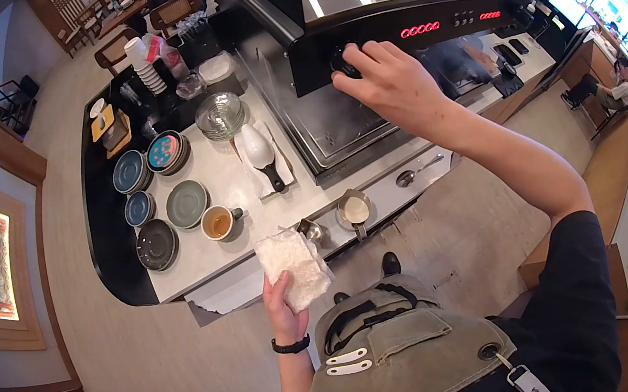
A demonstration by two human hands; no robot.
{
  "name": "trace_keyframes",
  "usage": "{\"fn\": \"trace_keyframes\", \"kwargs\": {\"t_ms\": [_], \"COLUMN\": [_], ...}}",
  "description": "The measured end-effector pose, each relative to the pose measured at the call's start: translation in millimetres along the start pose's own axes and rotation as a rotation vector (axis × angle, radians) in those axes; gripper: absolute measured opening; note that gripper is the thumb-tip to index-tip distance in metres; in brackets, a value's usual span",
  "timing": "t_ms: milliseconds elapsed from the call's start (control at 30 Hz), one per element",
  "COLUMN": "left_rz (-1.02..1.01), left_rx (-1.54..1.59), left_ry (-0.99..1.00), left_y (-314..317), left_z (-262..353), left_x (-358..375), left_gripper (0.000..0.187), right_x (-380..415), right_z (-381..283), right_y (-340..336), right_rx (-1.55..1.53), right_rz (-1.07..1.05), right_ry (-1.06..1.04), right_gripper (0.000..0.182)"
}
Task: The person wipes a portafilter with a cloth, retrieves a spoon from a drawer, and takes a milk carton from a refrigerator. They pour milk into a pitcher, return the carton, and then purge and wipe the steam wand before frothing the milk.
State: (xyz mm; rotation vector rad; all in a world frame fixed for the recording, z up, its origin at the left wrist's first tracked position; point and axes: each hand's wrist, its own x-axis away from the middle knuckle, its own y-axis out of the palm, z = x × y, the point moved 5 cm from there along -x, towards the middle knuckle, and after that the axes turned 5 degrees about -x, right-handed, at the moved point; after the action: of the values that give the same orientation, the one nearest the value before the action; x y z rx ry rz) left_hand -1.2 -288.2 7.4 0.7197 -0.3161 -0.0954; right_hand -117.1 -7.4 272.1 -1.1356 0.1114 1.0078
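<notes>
My right hand reaches up to the front of the espresso machine, its fingers closed round a black knob at the left end of the panel. Low in the middle, my left hand holds a folded white cloth, thumb on top. Just above the cloth, a cup with brown liquid stands on the white counter. Right of the cloth are a small metal jug and a metal pitcher with white milk in it.
Stacked plates and bowls fill the counter's left part. Glass saucers and a white scoop with black handle lie nearer the machine. A spoon rests on the front ledge. People sit at the back and far right.
</notes>
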Motion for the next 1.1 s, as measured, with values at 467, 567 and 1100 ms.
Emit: {"fn": "trace_keyframes", "kwargs": {"t_ms": [467, 567, 1100], "left_rz": [-0.172, -0.125, -0.100], "left_rx": [-0.391, -0.709, -0.123], "left_ry": [0.004, 0.133, -0.147], "left_y": [45, 67, 127], "left_z": [-30, -43, -87], "left_x": [-19, -28, -61], "left_gripper": [0.052, 0.054, 0.037], "right_x": [213, 214, 270], "right_z": [-208, -229, -130], "right_y": [116, 80, 85], "right_rx": [-2.636, -2.757, -2.421], "right_rz": [-0.027, 0.151, 0.467], "right_ry": [1.280, 1.417, 1.650], "right_gripper": [0.048, 0.050, 0.033]}}
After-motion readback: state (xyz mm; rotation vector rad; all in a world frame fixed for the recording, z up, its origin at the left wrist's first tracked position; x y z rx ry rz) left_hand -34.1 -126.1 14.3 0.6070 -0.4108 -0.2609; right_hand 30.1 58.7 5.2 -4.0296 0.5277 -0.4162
